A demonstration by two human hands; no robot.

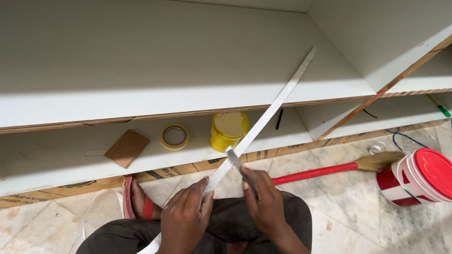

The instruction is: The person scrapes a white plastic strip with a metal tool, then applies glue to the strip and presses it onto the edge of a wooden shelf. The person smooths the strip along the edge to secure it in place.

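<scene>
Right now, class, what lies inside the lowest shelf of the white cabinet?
On the lowest shelf: a brown wooden block, masking tape roll, yellow tub. The white strip partly covers a black marker.

Bright even light; hard shadow under shelf (135, 102); sharp focus, wide-angle edge bending.

The white edge-band strip (265, 115) runs under the left hand (185, 221) and leaves the picture at the bottom edge, so its lower end is unseen. The right hand (262, 203) covers most of the small metal tool (233, 159); only 1 end shows. The red-lidded bucket (424, 177) is cut by the right edge. The broom's red handle (315, 172) disappears behind the right hand.
</scene>
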